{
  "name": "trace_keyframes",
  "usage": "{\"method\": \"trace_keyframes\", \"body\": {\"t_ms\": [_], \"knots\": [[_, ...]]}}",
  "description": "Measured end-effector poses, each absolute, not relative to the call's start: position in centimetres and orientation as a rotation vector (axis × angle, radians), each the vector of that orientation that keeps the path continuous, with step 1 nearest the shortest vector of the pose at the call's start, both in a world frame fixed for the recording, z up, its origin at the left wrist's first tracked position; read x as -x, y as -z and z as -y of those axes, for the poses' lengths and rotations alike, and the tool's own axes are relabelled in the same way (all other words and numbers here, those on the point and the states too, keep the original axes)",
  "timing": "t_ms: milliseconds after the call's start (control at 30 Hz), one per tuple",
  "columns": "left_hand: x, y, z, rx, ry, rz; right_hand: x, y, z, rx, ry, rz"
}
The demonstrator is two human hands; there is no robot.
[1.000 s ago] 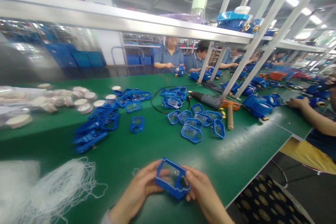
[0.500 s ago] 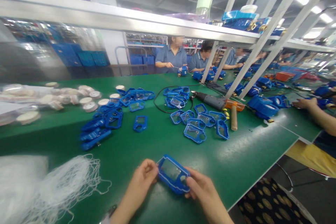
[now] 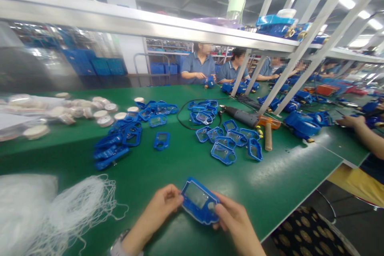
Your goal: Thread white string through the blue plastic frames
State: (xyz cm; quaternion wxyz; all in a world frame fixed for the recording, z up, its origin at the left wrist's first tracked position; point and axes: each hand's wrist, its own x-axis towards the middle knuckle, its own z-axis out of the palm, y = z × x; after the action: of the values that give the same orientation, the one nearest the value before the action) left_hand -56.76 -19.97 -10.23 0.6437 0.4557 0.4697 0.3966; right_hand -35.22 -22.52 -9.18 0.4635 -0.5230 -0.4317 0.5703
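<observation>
A blue plastic cover (image 3: pixel 195 209) with a clear window and a round hole is tilted above the table in front of me. A thin white line, which looks like cord, runs along its rim. My right hand (image 3: pixel 233 214) grips the cover's right end, thumb on top near the hole. At the left corner, my left hand (image 3: pixel 160 207) is closed, thumb and forefinger pinched at the edge; whether cord is between them I cannot tell. Loose white cord (image 3: pixel 82 202) lies in a tangle to the left, beside a whitish plastic bag (image 3: pixel 25 204).
More blue covers (image 3: pixel 223 153) lie in groups ahead, with a stacked pile (image 3: pixel 111 152) at left. Round whitish pieces (image 3: pixel 105 121) sit far left. A power screwdriver (image 3: pixel 240 115) and a wooden-handled tool (image 3: pixel 268 138) lie right. A metal shelf (image 3: pixel 168 28) spans above; co-workers sit beyond.
The cover has tilted slightly and sits a little further right in view. My left hand has shifted slightly along with it, fingers still pinched at its left corner.
</observation>
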Motion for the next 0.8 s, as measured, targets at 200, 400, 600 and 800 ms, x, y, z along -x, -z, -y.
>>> {"method": "trace_keyframes", "body": {"t_ms": [200, 400, 600, 800], "knots": [[56.7, 10.0, 20.1, -1.002, -0.864, -1.010, 35.2, 9.5, 22.5, 1.279, -1.472, 0.899], [56.1, 10.0, 20.3, -1.020, -0.975, -1.096, 35.2, 9.4, 22.5, 1.166, -1.542, 0.814], [55.7, 9.7, 20.7, -0.975, -0.989, -0.992, 35.3, 9.3, 22.6, 1.087, -1.585, 0.745], [55.6, 10.3, 20.8, -0.954, -1.007, -0.901, 35.3, 9.6, 22.9, 1.059, -1.580, 0.769]]}}
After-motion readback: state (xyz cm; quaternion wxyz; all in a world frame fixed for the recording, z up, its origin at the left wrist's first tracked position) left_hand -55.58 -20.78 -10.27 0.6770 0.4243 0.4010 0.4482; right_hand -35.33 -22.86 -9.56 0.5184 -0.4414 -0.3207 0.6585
